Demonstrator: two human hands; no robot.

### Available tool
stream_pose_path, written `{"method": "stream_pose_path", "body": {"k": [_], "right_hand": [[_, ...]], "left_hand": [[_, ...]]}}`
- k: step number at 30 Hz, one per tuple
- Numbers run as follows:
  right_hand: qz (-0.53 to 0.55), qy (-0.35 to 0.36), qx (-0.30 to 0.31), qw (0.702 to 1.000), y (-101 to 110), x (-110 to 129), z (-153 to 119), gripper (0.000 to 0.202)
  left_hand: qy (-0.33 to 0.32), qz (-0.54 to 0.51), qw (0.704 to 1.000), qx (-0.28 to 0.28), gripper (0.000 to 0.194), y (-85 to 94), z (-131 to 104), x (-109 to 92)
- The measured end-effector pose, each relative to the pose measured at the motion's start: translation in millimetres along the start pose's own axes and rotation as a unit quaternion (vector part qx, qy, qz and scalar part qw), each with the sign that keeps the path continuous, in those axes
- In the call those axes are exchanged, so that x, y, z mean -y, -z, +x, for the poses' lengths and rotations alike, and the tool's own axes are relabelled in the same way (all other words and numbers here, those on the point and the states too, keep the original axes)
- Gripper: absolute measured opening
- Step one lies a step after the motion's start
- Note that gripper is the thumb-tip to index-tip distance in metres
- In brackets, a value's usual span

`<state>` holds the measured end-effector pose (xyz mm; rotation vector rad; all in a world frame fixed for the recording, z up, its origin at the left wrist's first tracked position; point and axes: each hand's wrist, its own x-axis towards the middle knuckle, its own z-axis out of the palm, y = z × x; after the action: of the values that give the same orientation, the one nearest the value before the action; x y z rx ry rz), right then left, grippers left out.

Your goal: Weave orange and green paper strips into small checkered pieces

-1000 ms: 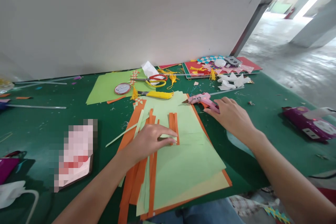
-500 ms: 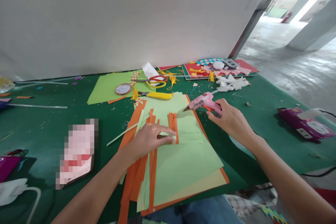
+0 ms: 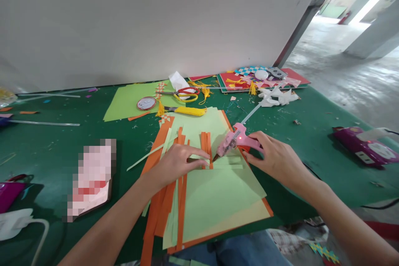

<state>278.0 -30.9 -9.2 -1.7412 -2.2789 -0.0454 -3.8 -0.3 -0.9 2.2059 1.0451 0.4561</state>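
Observation:
My right hand is closed around the handle of a pink hot glue gun, its small red light lit. The gun's nozzle points down at woven paper strips, close to the fingertips of my left hand. That hand lies stretched over the paper, thumb and forefinger apart, pressing on the short upright orange strips. Pale green strips run sideways from them. Beneath is a stack of light green paper with orange sheets. Long orange strips lie under my left forearm and wrist.
Behind the stack are a yellow cutter knife, scissors, a round tin and crumpled tissue. A phone lies at left, a purple power bank at right. A pale wall rises along the table's back.
My right hand has brought the glue gun down and to the left, so its nozzle is now at the orange strips beside my left fingertips. My left hand has stayed in place.

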Motion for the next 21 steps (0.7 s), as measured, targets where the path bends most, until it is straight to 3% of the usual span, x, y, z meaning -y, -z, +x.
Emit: {"method": "stream_pose_path", "body": {"k": [6,21], "right_hand": [[-0.011,0.007,0.002,1.000,-1.3,2.7,-0.1,0.029],[-0.027,0.014,0.009,0.999,2.4,5.2,-0.9,0.026]], "left_hand": [[0.044,-0.026,0.999,0.020,0.024,1.4,1.1,-2.0],[0.054,-0.018,0.998,0.017,0.023,0.4,1.6,-2.3]]}}
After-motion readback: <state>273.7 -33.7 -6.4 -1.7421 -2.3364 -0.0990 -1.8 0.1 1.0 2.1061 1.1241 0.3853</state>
